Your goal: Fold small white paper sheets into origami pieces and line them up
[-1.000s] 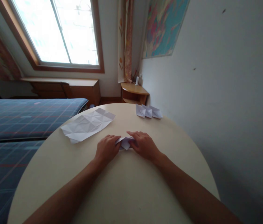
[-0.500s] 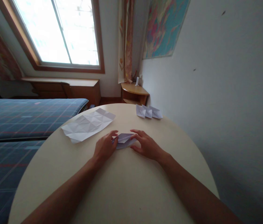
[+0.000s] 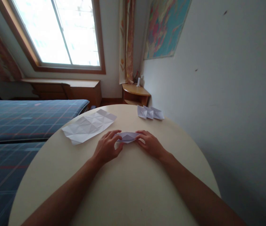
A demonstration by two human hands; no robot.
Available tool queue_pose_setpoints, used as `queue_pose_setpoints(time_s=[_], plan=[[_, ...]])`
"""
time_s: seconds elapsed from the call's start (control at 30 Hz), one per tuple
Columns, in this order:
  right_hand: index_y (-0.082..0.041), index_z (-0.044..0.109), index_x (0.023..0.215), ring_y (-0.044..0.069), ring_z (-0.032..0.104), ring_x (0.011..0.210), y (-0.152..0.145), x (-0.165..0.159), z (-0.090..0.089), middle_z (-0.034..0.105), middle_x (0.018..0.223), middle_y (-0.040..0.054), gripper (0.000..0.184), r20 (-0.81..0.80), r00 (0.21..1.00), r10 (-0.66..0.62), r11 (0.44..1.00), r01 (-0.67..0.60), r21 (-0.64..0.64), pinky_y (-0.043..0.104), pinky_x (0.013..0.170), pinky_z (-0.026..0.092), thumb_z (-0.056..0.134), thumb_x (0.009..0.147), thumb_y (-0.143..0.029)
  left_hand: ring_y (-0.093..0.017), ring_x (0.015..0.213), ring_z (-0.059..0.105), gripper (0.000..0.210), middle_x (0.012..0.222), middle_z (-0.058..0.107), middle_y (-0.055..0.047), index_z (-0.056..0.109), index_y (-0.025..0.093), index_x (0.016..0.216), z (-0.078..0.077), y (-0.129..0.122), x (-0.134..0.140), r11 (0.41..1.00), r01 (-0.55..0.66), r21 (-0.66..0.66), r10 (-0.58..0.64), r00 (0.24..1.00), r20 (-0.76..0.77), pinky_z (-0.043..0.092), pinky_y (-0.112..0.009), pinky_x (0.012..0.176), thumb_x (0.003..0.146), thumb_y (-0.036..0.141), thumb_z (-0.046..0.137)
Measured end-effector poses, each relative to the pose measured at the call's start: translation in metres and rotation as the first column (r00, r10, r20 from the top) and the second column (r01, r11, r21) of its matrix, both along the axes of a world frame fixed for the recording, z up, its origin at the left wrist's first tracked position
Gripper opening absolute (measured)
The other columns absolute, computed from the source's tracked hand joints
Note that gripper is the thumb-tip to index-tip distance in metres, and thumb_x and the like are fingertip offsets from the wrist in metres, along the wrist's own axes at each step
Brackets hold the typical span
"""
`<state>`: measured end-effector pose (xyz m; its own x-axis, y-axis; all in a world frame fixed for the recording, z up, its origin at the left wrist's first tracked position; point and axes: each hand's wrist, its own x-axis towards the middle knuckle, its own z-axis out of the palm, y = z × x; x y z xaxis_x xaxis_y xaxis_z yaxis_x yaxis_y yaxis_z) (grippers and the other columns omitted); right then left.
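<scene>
A small white folded paper boat (image 3: pixel 127 137) sits on the round cream table (image 3: pixel 128 182), between my two hands. My left hand (image 3: pixel 108 145) grips its left end, fingers along the far side and thumb nearer me. At the opposite end, my right hand (image 3: pixel 150 143) pinches the paper between thumb and fingers. The boat looks long and narrow, with a raised peak in its middle. My fingers cover both of its tips.
A creased, unfolded white sheet (image 3: pixel 89 125) lies at the table's far left. Several folded paper boats (image 3: pixel 150 113) stand together near the far right edge. A plaid mattress (image 3: pixel 29 121) is left of the table, and a white wall (image 3: pixel 229 103) rises on the right.
The paper has turned and now shows a narrow boat shape with a central peak. My right thumb and fingers have closed on its right end, and my left hand has shifted its hold.
</scene>
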<state>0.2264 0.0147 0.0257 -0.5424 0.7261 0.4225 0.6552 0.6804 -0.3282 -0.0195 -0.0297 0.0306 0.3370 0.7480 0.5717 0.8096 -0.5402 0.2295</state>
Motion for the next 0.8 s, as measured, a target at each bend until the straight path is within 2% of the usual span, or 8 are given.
queue_pose_setpoints(time_s=[0.27,0.63,0.73,0.8], plan=[[-0.020,0.071,0.101,0.021,0.059,0.115,0.002,0.002,-0.001,0.064,0.125,0.0098,0.015,-0.004,1.000,-0.029,1.000,0.029,-0.011,0.040,0.102,0.047,0.058,0.094,-0.021,-0.024,0.116,0.058,0.012,0.129,0.063,-0.006,0.069,0.024,0.090,-0.009,0.008,-0.001,1.000,-0.009,-0.015,0.009,1.000,-0.009,0.050,-0.042,0.100,0.091,0.023,0.057],[-0.019,0.072,0.100,0.021,0.062,0.111,-0.001,0.001,0.004,0.066,0.123,0.0095,0.016,0.046,0.996,-0.082,0.996,0.083,-0.030,0.038,0.101,0.048,0.058,0.093,-0.020,-0.025,0.119,0.056,0.011,0.132,0.062,-0.005,0.067,0.023,0.090,-0.010,0.008,0.002,0.999,-0.033,-0.019,0.032,0.999,-0.040,0.048,-0.043,0.102,0.093,0.025,0.057],[-0.021,0.074,0.099,0.021,0.062,0.110,-0.001,0.003,0.006,0.066,0.122,0.0085,0.015,0.048,0.995,-0.083,0.997,0.084,0.000,0.037,0.100,0.048,0.060,0.093,-0.021,-0.027,0.123,0.053,0.011,0.138,0.057,-0.006,0.064,0.023,0.098,-0.010,0.007,0.003,0.999,-0.030,-0.012,0.030,0.999,-0.034,0.047,-0.043,0.104,0.093,0.030,0.058],[-0.022,0.074,0.099,0.021,0.062,0.110,-0.002,0.007,0.010,0.067,0.121,0.0077,0.015,0.031,0.995,-0.097,0.995,0.096,0.040,0.037,0.100,0.048,0.061,0.093,-0.021,-0.028,0.128,0.050,0.019,0.143,0.052,-0.009,0.058,0.022,0.109,-0.010,0.007,0.002,0.999,-0.054,-0.004,0.054,0.999,0.006,0.045,-0.044,0.106,0.093,0.032,0.057]])
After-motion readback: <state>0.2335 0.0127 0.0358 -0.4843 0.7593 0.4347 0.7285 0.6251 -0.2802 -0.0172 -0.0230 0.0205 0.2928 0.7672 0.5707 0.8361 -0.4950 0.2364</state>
